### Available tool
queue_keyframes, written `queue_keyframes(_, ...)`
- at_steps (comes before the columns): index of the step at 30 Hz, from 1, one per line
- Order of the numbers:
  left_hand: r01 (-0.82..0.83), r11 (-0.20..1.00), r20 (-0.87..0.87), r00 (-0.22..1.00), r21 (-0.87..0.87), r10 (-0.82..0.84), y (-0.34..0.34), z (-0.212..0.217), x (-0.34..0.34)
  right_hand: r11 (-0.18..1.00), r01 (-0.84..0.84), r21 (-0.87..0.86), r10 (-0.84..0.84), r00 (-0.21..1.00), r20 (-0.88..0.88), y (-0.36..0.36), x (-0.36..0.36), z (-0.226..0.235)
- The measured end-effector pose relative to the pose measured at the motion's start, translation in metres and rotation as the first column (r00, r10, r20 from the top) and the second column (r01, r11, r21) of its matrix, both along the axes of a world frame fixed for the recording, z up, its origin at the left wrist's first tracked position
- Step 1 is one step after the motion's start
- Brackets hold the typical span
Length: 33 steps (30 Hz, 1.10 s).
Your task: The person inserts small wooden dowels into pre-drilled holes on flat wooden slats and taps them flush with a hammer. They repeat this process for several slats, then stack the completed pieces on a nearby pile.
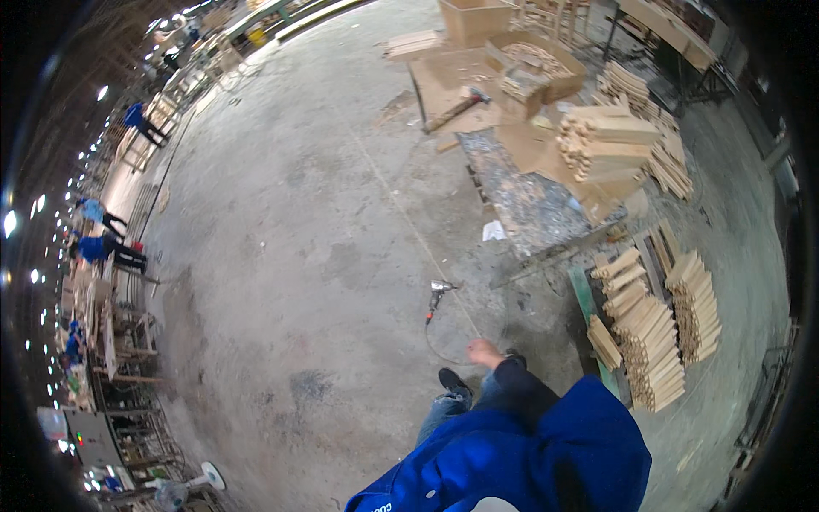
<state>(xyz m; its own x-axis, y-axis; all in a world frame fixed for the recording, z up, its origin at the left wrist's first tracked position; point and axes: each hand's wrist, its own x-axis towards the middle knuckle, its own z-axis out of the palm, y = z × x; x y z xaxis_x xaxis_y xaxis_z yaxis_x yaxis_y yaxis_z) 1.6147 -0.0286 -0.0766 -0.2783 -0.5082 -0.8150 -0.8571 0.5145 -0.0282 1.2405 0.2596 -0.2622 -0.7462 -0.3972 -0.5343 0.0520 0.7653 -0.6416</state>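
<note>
Beyond the hand [485, 352] stands the paint-spattered bench [520, 200]; stacked wooden slats [653, 337] lie off to its right. Just ahead of it on the concrete floor [299, 239] lies a small silver air tool [438, 293] with an orange-ended hose. The hand hangs empty, fingers loosely curled.

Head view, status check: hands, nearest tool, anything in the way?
One hand visible, open, holding nothing; which hand unclear. Air tool on the concrete floor, hose attached, untouched. Wooden slat stacks lie to the right.
</note>
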Motion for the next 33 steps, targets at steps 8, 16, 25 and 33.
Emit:
queue_keyframes(8, -0.304, 0.937, -0.108, 0.939, 0.173, 0.325, -0.036, -0.042, -0.01, 0.882, -0.229, -0.412, 0.254, 0.967, 0.004, -0.248, -0.051, 0.085)
queue_keyframes(16, -0.199, 0.976, -0.574, 0.792, 0.082, 0.21, -0.188, -0.077, -0.236, 0.969, 0.179, -0.169, -0.139, 0.965, 0.223, -0.169, -0.209, 0.025)
queue_keyframes(25, -0.156, 0.984, -0.24, 0.955, 0.086, 0.173, -0.299, -0.122, -0.439, 0.875, 0.473, 0.104, -0.479, 0.818, 0.317, -0.141, -0.433, 0.037)
queue_keyframes(33, -0.147, 0.986, -0.738, 0.674, -0.081, 0.039, -0.365, -0.096, -0.728, 0.948, 0.307, -0.086, -0.285, 0.936, 0.206, -0.204, -0.566, 0.056)
